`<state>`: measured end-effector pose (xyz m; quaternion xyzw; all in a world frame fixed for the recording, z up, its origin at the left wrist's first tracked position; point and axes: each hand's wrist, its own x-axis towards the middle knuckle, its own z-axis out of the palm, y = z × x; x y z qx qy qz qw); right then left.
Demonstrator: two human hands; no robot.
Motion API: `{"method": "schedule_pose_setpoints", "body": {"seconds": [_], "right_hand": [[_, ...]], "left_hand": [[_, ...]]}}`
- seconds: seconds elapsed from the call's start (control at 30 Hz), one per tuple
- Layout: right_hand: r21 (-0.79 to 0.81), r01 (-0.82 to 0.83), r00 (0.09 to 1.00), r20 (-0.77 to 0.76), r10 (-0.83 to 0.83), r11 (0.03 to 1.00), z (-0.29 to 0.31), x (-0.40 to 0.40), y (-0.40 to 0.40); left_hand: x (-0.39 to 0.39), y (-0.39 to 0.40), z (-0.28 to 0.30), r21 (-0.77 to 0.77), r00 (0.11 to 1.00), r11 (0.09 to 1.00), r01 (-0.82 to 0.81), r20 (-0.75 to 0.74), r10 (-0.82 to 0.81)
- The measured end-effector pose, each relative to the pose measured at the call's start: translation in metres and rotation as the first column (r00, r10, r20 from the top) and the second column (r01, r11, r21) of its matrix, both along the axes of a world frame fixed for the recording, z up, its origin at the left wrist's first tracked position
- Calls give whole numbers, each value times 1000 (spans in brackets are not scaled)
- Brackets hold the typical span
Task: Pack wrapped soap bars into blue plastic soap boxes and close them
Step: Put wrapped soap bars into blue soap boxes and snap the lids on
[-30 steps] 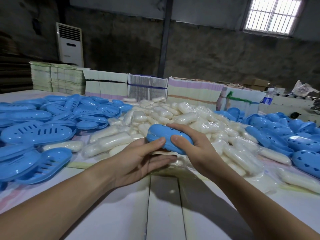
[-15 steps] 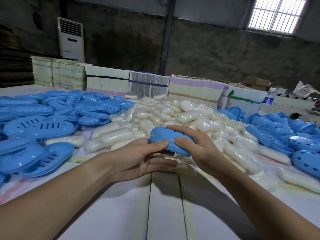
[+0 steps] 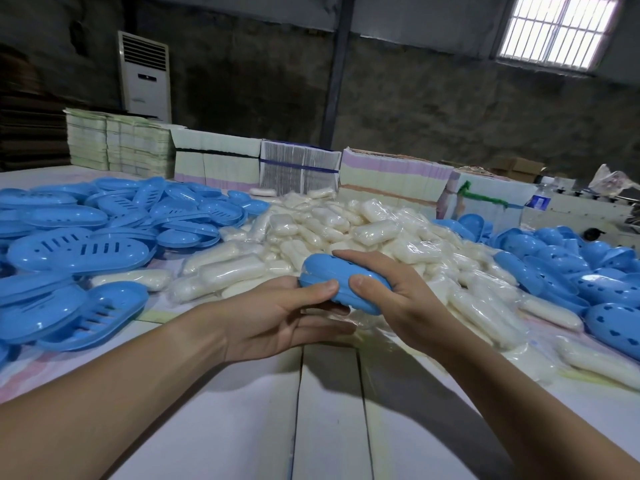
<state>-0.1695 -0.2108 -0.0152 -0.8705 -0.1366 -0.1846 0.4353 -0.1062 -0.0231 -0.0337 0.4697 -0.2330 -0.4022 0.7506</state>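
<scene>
A closed blue soap box (image 3: 341, 282) is being held at the centre of the frame, above the near edge of the pile of wrapped soap bars (image 3: 346, 233). The box is being clamped by the right hand (image 3: 398, 299): its thumb is lying on the near face and its fingers are being curled over the far side, so this grip is clamped on the box. The left hand (image 3: 277, 317) is being applied from the lower left; its thumb is being pressed on the box's left end while its fingers are being kept nearly straight beneath the box, so this grip is apart and only supporting. Whether a bar is inside the box cannot be told.

The pile of wrapped soap bars is being carried by the white desk (image 3: 329, 410) and is spreading toward the right of the frame. Slotted blue box halves (image 3: 79, 251) are being heaped at the left of the frame, and perforated blue box halves (image 3: 595, 271) at the right. Stacks of flat cartons (image 3: 214, 161) are being lined up behind the pile. A white floor-standing air conditioner (image 3: 143, 74) is being seen at the upper left, and a barred window (image 3: 557, 29) at the upper right.
</scene>
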Motion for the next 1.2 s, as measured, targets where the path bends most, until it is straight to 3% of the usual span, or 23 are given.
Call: {"method": "schedule_pose_setpoints", "body": {"seconds": [0.2,0.47,0.83,1.2], "right_hand": [[-12,11,997,75,-10,1000,-1,0,6],[4,1,1000,12,-1,1000,-2,2,2],[18,-58,998,-23,58,998,5,0,-7],[-22,-41,999,-14,41,999,4,-1,-1]], "left_hand": [[2,3,1,30,999,999,-29,14,29],[-3,-4,-4,1,999,1000,-28,28,28],[0,-3,1,-36,994,995,-92,-62,89],[4,5,1,55,999,998,-24,39,22]]}}
